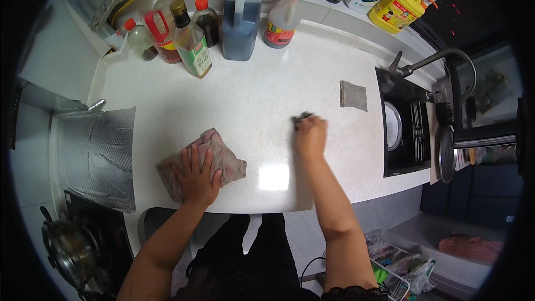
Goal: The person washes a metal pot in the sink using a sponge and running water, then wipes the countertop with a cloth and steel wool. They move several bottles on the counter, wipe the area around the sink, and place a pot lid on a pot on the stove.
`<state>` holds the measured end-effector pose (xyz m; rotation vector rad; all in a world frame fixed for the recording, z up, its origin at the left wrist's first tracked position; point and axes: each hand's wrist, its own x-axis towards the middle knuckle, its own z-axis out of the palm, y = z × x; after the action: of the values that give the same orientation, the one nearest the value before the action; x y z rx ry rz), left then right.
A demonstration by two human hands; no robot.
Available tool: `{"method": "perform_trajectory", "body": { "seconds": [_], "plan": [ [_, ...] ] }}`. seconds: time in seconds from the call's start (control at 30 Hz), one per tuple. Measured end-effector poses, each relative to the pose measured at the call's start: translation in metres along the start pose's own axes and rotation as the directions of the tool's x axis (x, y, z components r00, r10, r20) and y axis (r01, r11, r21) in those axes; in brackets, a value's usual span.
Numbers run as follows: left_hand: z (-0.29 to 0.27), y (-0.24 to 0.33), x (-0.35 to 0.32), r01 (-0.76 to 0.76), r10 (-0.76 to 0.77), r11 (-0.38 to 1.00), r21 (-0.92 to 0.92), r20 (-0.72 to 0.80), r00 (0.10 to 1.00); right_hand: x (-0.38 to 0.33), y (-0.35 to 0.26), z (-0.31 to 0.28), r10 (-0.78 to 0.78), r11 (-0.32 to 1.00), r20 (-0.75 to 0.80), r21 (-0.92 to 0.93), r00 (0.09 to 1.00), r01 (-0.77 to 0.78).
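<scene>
My left hand [198, 180] lies flat with fingers spread on a crumpled, greyish-pink cloth [224, 156] near the counter's front edge. To the right, my right hand [311, 136] is closed around a small, dark scouring pad [301, 116], pressed to the white countertop [262, 95]. Only the pad's far end shows past the fingers, so its exact make is hard to tell. Farther right, a square grey sponge cloth [353, 95] lies apart from both hands.
Several bottles stand along the back, among them a large jug of dark liquid [242, 19] and a green-labelled bottle [193, 50]. At right is a black sink [398, 164] with a faucet [429, 60]. Foil [100, 153] and a steel pot [68, 245] are at left.
</scene>
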<state>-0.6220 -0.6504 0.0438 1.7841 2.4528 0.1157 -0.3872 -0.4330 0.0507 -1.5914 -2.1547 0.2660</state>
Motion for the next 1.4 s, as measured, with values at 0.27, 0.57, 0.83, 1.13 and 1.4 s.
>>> {"method": "perform_trajectory", "body": {
  "seconds": [0.27,0.57,0.83,1.13,1.4],
  "plan": [
    [-0.006,-0.002,-0.001,0.003,-0.003,1.0,-0.023,0.013,1.0,-0.001,-0.023,-0.002,0.064,0.99,-0.004,0.124,0.998,-0.063],
    [-0.006,-0.001,0.001,-0.012,0.012,0.999,-0.036,-0.014,1.0,0.001,-0.073,0.018,0.34,0.825,0.024,0.472,0.94,-0.31],
    [-0.006,0.0,0.002,-0.024,0.02,0.997,-0.069,-0.048,0.999,0.003,-0.055,0.026,-0.102,0.985,-0.006,0.137,0.995,0.102],
    [-0.004,0.0,0.003,-0.011,0.01,0.999,-0.038,-0.027,1.0,-0.005,-0.064,0.032,-0.122,0.983,0.038,0.146,0.992,0.115],
    [-0.006,0.003,0.004,0.005,-0.005,1.0,-0.031,-0.009,1.0,0.007,-0.074,0.038,-0.075,0.98,-0.046,0.182,0.996,0.082]
  ]
}}
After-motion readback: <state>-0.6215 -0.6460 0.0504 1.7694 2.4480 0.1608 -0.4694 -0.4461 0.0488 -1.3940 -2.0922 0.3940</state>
